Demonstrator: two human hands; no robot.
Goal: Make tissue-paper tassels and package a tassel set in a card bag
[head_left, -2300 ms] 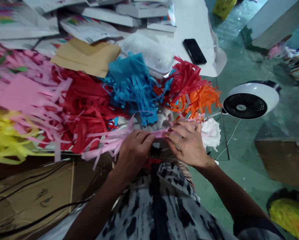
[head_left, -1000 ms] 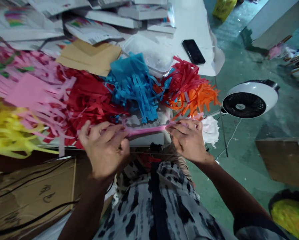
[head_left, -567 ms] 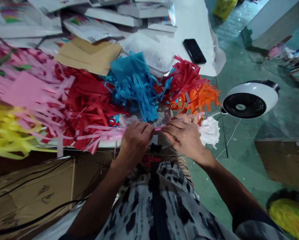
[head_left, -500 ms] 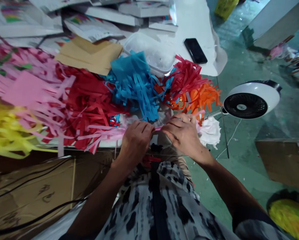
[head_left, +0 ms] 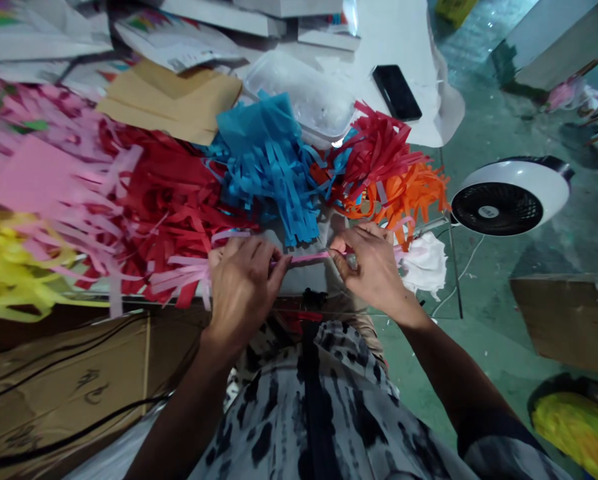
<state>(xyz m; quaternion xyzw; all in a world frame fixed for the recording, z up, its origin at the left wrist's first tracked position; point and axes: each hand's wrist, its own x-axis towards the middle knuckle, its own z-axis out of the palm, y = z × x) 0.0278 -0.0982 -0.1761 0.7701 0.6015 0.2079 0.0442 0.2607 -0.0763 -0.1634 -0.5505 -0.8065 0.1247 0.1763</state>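
Note:
A twisted pink paper tassel (head_left: 309, 257) stretches between my two hands just above the table's front edge. My left hand (head_left: 243, 277) pinches it near the middle, and its loose pink strips fan out to the left. The fingers of my right hand (head_left: 366, 263) are closed on the other part of the twist, with a bit of pink showing past them. Behind the hands lie fringed blue paper (head_left: 273, 160), a red fringe pile (head_left: 173, 207), a crimson bunch (head_left: 373, 143) and orange strips (head_left: 413, 193).
Pink fringes (head_left: 33, 173) and yellow strips (head_left: 13, 267) cover the table's left side. A brown paper piece (head_left: 171, 100), a clear plastic box (head_left: 303, 93) and a phone (head_left: 397, 92) lie farther back. A white fan (head_left: 513, 193) stands at the right, beside crumpled white tissue (head_left: 426, 263).
My left hand has moved left, so the hands are farther apart and more of the pink twist shows between them. The right hand stays nearly in place. The view has shifted slightly.

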